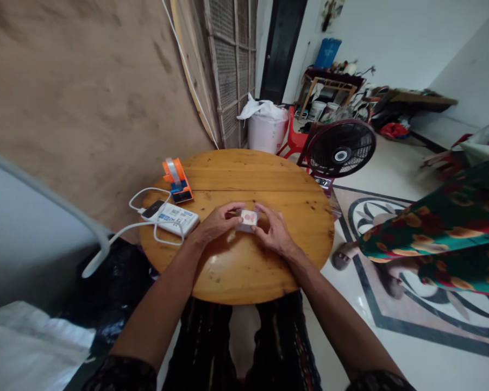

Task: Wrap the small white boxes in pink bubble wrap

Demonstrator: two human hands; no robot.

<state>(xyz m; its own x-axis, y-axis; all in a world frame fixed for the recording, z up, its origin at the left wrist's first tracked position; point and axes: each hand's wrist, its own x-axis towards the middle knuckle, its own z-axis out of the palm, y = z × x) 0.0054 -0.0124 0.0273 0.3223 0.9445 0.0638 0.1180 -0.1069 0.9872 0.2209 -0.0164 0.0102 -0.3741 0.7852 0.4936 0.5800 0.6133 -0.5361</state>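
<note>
The left hand (222, 221) and the right hand (275, 231) grip a small, pale rectangular box with a reddish mark on top (249, 218) from either side, thumbs and fingers bent. The box is near the middle of a round, yellow-brown wooden table (244, 274). To its left lie a white carton with blue print (187, 219) and an orange-and-blue tape dispenser (183, 176). Past the table's far right edge stands a dark, round fan (342, 155).
</note>
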